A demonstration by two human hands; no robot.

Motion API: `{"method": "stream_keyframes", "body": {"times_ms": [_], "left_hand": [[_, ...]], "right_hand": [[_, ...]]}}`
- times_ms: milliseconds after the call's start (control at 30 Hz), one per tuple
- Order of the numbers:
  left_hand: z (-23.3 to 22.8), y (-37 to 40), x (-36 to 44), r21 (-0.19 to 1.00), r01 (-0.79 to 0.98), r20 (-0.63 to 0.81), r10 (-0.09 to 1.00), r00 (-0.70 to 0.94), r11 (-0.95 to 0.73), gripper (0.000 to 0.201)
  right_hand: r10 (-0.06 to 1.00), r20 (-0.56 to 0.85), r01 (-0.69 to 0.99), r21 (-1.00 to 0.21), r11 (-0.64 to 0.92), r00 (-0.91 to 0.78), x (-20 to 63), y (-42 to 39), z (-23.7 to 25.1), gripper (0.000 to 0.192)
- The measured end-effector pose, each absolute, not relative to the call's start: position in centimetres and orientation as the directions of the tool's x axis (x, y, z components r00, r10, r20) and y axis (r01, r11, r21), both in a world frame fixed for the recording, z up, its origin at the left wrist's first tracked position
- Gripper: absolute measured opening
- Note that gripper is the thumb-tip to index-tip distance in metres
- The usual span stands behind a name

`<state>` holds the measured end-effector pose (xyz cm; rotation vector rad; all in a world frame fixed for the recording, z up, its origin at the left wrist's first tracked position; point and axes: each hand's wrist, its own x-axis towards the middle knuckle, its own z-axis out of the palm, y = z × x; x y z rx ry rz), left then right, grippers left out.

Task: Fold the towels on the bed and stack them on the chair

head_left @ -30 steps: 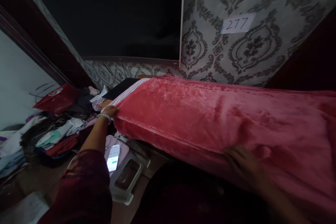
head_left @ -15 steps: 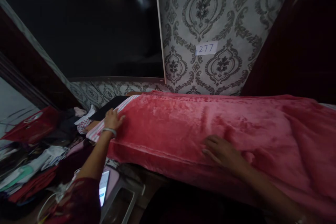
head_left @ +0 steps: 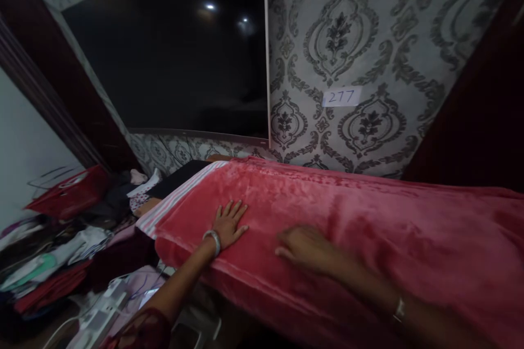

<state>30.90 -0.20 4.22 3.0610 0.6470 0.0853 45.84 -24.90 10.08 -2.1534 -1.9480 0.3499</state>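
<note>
A plush red blanket lies spread over a long flat surface, with a striped pink-and-white cloth showing past its left end. My left hand rests flat on the blanket near that end, fingers spread, a bracelet on the wrist. To its right, my right hand is over the blanket, blurred by motion. Its thumb shows apart from loosely bent fingers, and no fold is visibly gripped. Whether the right palm presses the cloth is hidden.
A large dark television hangs on the patterned wall, beside a paper marked 277. Piled clothes and a red bag lie at left. A white power strip with cables is at lower left, near a phone.
My left hand has moved right from the blanket's left edge onto its surface. My right hand has shifted left, bringing the hands closer together. The camera view has also shifted.
</note>
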Motion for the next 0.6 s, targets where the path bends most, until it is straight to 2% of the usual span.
{"method": "stream_keyframes", "body": {"times_ms": [67,133,233,300,367,433,533,600], "left_hand": [[4.1,-0.4,30.8,0.043,0.409,0.055,0.410,0.910,-0.912,0.069],[3.7,-0.3,30.5,0.078,0.412,0.055,0.416,0.908,-0.908,0.071],[3.8,1.0,30.0,0.217,0.352,0.042,0.369,0.928,-0.911,0.076],[5.1,3.0,30.2,0.376,0.279,0.053,0.321,0.945,-0.884,0.064],[7.5,6.0,31.3,0.479,0.330,0.101,0.424,0.900,-0.813,0.047],[10.3,9.6,33.5,0.449,0.570,0.172,0.693,0.700,-0.688,0.043],[13.2,15.0,37.5,0.410,0.719,0.193,0.824,0.533,-0.561,0.044],[13.6,17.8,40.0,0.399,0.769,0.159,0.864,0.478,-0.499,0.042]], "right_hand": [[0.990,0.102,0.950,-0.307,-0.058,0.093,45.7,-21.0,11.2,0.040],[0.978,0.202,0.956,-0.295,0.007,0.056,45.9,-17.5,10.6,0.050],[0.986,0.163,0.949,-0.314,0.030,0.023,46.8,-14.4,7.3,0.063],[0.994,0.104,0.939,-0.342,0.018,0.019,47.3,-13.8,5.1,0.065],[0.997,0.069,0.932,-0.363,-0.003,0.030,47.7,-14.0,4.0,0.067],[0.999,0.036,0.925,-0.380,-0.019,0.035,47.7,-14.2,4.0,0.068],[0.999,-0.002,0.913,-0.407,-0.030,0.032,47.7,-14.3,4.6,0.068],[0.999,-0.011,0.905,-0.423,-0.035,0.033,47.8,-14.1,4.8,0.068]]}}
